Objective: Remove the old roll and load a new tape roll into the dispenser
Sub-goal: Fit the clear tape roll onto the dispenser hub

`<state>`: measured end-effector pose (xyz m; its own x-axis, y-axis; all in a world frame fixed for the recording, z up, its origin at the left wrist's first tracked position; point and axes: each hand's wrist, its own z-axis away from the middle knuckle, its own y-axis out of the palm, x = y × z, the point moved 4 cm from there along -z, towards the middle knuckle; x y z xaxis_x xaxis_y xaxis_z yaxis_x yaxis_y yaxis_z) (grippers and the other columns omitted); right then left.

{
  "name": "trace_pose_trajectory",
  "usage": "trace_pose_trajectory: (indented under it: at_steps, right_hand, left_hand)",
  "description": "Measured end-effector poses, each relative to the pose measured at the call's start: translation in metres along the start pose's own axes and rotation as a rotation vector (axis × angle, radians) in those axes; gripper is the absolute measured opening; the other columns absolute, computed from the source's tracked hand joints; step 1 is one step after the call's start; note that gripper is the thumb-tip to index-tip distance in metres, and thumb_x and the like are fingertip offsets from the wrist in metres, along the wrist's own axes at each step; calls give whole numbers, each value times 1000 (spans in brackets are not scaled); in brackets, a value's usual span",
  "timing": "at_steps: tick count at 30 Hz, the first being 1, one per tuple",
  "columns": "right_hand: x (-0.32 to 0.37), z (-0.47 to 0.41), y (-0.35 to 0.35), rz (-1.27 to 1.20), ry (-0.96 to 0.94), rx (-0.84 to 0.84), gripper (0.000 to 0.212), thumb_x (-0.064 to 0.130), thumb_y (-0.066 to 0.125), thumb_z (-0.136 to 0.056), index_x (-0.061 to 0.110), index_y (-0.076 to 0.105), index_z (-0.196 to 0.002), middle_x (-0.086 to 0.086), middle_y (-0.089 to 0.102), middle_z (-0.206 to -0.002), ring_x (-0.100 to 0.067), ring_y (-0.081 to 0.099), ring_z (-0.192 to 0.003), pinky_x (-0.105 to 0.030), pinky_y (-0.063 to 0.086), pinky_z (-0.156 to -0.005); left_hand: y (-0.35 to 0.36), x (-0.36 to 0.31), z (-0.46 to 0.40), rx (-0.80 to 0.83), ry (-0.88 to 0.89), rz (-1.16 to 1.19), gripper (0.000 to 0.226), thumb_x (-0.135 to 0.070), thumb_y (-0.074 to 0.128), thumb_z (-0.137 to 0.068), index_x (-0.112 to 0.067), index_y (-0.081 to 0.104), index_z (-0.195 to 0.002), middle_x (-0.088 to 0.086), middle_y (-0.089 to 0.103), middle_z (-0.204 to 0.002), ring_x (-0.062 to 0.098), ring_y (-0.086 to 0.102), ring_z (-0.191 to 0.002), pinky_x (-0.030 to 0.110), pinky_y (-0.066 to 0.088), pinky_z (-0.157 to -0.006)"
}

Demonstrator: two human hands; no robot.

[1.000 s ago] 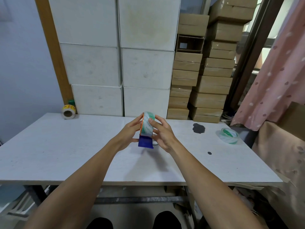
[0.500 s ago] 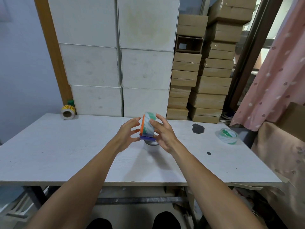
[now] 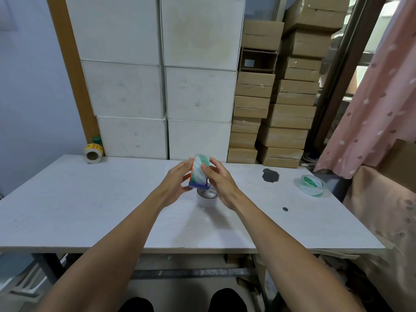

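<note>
Two hands met over the middle of the table [image 3: 67,210] in the head view, the only view I had. My left hand [image 3: 174,185] was curled against the orange and blue side of the dispenser [image 3: 198,176], and my right hand [image 3: 219,181] was wrapped over the green-and-white tape roll [image 3: 201,166] sitting in it, fingers [image 3: 206,168] pressed on the roll's face. Both were closed on the assembly, held up off the surface. Directly beneath it a clear roll [image 3: 206,198] rested on the table, and a second green roll [image 3: 311,184] lay well apart on the far right. I judged the main risk to be the roll going on crooked: with the grip only on its edges, an uneven push could jam it on the hub or pop it free. I could not tell whether it was fully seated. A dropped dispenser would have struck the clear roll, and loose tape could have stuck to my fingers.
</note>
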<state>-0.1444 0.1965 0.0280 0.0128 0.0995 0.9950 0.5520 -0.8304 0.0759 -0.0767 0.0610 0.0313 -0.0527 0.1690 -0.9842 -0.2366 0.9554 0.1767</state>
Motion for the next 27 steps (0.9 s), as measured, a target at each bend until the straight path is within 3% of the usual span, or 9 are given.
trace_pose_trajectory:
  at_steps: [3,6,11,13,15,18,21,24,27]
  right_hand:
    - [4,3,-2,90,-17,23,80,68,78,-71,34,56,-140,-4,66,-132,-24,64,-122,-51,50,-107]
    - [7,6,-3,211,-53,33,76,68,68,-79,30,52,-143,-7,71,-122,-23,69,-113,-46,52,-104]
    - [10,10,-4,411,-66,-10,60,67,47,-94,43,40,-149,-6,69,-116,-16,69,-96,-36,56,-94]
    - [12,14,-4,413,-63,-1,56,63,49,-96,45,39,-148,-3,70,-105,-13,70,-90,-29,55,-86]
    - [12,14,-2,363,-53,26,57,55,58,-96,38,41,-147,-3,70,-99,-12,70,-79,-30,56,-86]
    - [10,9,0,275,-4,46,61,48,69,-90,22,49,-142,-19,69,-113,-18,67,-75,-40,56,-93]
    - [12,8,5,197,29,71,56,45,73,-84,13,60,-128,-20,69,-114,-17,66,-73,-39,58,-83]
    - [17,7,5,88,82,81,53,47,72,-85,9,66,-122,-9,69,-106,-18,67,-80,-32,55,-78]
    - [16,2,2,108,106,12,58,61,68,-84,11,71,-112,-7,72,-109,-22,65,-97,-37,54,-93]
  left_hand:
    - [-2,1,0,2,10,-5,37,-49,53,-100,-29,67,-128,-5,69,-127,20,59,-126,46,55,-98]
    - [-4,2,3,21,22,-20,35,-45,55,-100,-32,65,-131,-6,69,-128,19,60,-126,42,57,-93]
    - [-3,4,6,48,29,-63,39,-48,56,-98,-35,64,-134,-7,67,-134,17,59,-128,40,56,-95]
    - [-4,4,7,64,19,-76,39,-51,55,-98,-36,65,-133,-9,66,-135,16,57,-130,45,54,-101]
    - [-5,3,10,90,16,-82,38,-51,57,-97,-36,66,-131,-9,66,-134,16,57,-130,49,50,-106]
    - [-4,3,14,146,22,-67,40,-50,62,-94,-33,66,-130,-2,67,-134,21,60,-128,51,50,-105]
    - [-3,4,15,198,22,-57,42,-37,70,-92,-28,63,-132,8,66,-133,31,63,-124,52,50,-104]
    - [-5,3,14,182,26,-54,47,-27,75,-88,-27,62,-133,8,68,-131,32,65,-120,53,50,-104]
    - [-5,3,14,186,20,-69,49,-28,77,-86,-27,63,-132,8,69,-129,31,66,-119,55,49,-103]
